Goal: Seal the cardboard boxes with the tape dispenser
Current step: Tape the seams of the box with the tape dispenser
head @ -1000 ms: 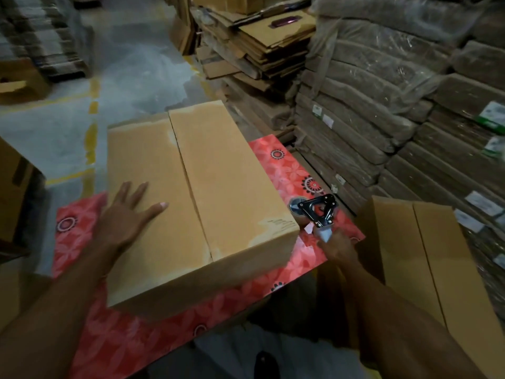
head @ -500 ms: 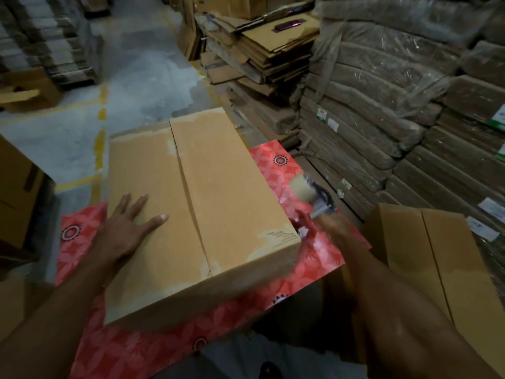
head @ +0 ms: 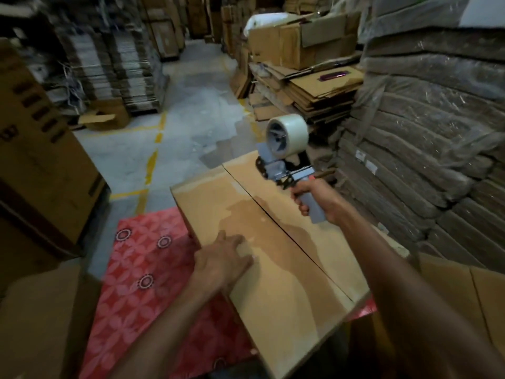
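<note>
Right hand [head: 314, 199] gripping tape dispenser [head: 276, 170], upright (roll [head: 289, 138] topmost, facing left), left hand [head: 222, 259] resting loosely on box [head: 287, 291]

Tan cardboard box [head: 281, 291], flaps closed and centre seam visible, is laid on a red patterned mat [head: 142, 269]; grey tape dispenser [head: 281, 166], clear roll [head: 295, 131] uppermost, is held above its far end.

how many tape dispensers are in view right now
1. The tape dispenser is gripped by the right hand, held above the far end of the cardboard box, on which the left hand rests. Others could be hidden among the stacks.
</note>
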The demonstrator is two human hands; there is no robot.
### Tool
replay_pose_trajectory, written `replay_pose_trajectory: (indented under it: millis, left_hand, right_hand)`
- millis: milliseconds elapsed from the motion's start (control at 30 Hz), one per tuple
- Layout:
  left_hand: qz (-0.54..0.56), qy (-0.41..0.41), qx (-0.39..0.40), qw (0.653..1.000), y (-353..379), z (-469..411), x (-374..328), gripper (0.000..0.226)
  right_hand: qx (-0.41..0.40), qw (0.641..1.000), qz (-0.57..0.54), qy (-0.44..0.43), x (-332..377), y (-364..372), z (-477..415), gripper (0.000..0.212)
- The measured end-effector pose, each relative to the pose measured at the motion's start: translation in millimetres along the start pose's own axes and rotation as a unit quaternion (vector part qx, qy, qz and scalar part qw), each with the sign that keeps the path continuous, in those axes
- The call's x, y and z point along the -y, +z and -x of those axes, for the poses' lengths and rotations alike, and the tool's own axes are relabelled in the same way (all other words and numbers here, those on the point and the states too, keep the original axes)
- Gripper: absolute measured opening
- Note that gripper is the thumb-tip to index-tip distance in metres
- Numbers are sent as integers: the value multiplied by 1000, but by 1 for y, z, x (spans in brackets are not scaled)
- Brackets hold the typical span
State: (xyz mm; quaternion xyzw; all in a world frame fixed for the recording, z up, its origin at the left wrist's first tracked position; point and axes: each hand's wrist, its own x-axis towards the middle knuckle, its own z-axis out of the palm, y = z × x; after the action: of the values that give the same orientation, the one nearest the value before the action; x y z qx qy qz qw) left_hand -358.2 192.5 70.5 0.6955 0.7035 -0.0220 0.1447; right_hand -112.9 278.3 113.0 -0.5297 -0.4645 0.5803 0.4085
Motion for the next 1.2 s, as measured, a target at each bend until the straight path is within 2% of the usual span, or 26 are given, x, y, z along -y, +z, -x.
replay_pose_trajectory:
  millis: [67,100,133,167,200,233,267,300,367,433,600,733,800,833,900,967,1133,1200]
  left_hand:
    - [70,6,-42,997,-23,-31,10,45]
    - [165,1,-38,986,-33,-48,17,38]
    - [315,-21,-9,949,-45,-64,24,33]
    - [497,-65,37,865,-55,-77,28,35]
    - [651,-105,85,747,-61,-88,33,44]
    - [748,-124,114,641,-67,-98,37,52]
    - [797,-123,137,576,-72,-105,41,55]
    - [823,-110,152,535,-76,-110,42,52]
    - [844,-86,160,504,-83,-121,45,35]
    - [850,-90,170,490,-87,-134,51,22]
    - [835,-95,213,499,-87,-168,70,13]
    - [843,-87,242,472,-87,-188,79,27]
    - [838,-80,251,478,-88,-197,79,36]
    - [830,-77,254,491,-88,-202,78,35]
    - [804,-89,254,530,-91,-207,74,18]
    - [766,-100,234,590,-92,-216,72,7]
    - [666,-105,75,734,-108,-256,75,25]
    - [633,-97,47,766,-119,-275,83,23]
  right_hand:
    - [32,999,16,-1,-1,21,0,14]
    - [47,999,25,-1,-1,31,0,14]
    - [60,998,32,0,-1,41,-1,13]
    - [71,997,30,2,1,50,-1,13]
    - [79,997,25,5,2,58,-2,13]
    - [85,996,19,6,4,66,-4,13]
    - [90,996,16,5,5,72,-7,11]
    - [97,995,15,2,8,78,-10,7]
    - [108,994,18,-8,11,87,-18,4]
    - [107,994,26,-12,13,92,-27,5]
    - [100,995,29,-10,13,103,-48,11]
    - [87,996,29,-14,10,109,-60,20]
    - [79,996,26,-23,9,110,-65,19]
    - [75,997,25,-26,8,111,-67,18]
    - [63,997,25,-30,8,112,-71,18]
    - [47,998,32,-30,9,112,-75,17]
    - [17,995,98,-29,8,114,-81,16]
    - [-6,992,119,-27,4,113,-78,18]
